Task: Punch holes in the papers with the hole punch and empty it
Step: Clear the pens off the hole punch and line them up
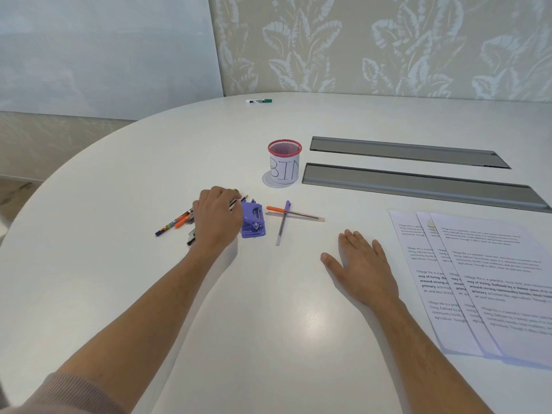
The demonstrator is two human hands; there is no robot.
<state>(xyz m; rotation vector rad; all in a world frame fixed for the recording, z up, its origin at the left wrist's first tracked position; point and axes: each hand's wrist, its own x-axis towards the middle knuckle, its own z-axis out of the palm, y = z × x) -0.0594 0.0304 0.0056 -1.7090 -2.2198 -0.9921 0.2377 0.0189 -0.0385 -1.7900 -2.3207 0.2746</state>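
A purple hole punch point(253, 221) lies on the white table point(119, 204). My left hand point(216, 218) reaches over the pens beside it, fingers curled and touching the punch's left side; I cannot tell whether it grips it. My right hand point(360, 264) rests flat on the table, fingers spread, holding nothing. Three overlapping printed papers point(490, 282) lie fanned out at the right, just beyond my right hand. A red mesh cup labelled BIN point(284, 165) stands upright behind the punch.
Several pens and pencils point(174, 224) lie under and left of my left hand. Two crossed pens point(286, 218) lie right of the punch. Two grey cable slots point(418, 180) run across the table's right. A green marker point(258, 101) lies at the far edge.
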